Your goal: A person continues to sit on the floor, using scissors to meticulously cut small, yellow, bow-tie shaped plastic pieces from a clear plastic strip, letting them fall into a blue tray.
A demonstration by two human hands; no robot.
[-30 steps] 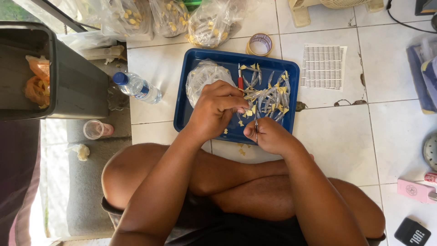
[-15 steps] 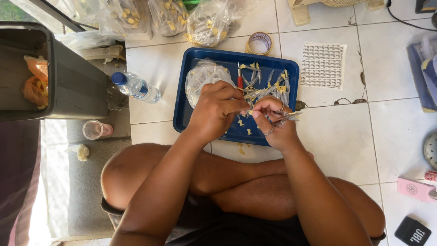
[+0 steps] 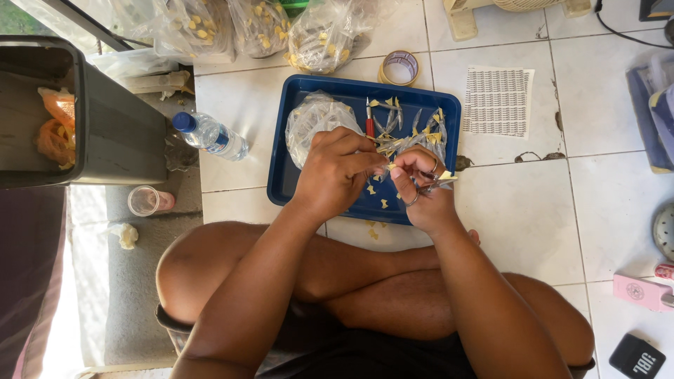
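Pinching a small yellow piece [image 3: 390,166] over the blue tray's [image 3: 295,184] near edge, the left hand [image 3: 337,172] meets the right hand [image 3: 421,189], clenched around small scissors [image 3: 430,185].

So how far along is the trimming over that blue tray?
Done: yellow offcuts lie scattered on the blue tray. In hand: the left hand pinches a small piece while the right hand works small scissors at it. Left: a loose pile of pieces on the tray and filled bags behind it.
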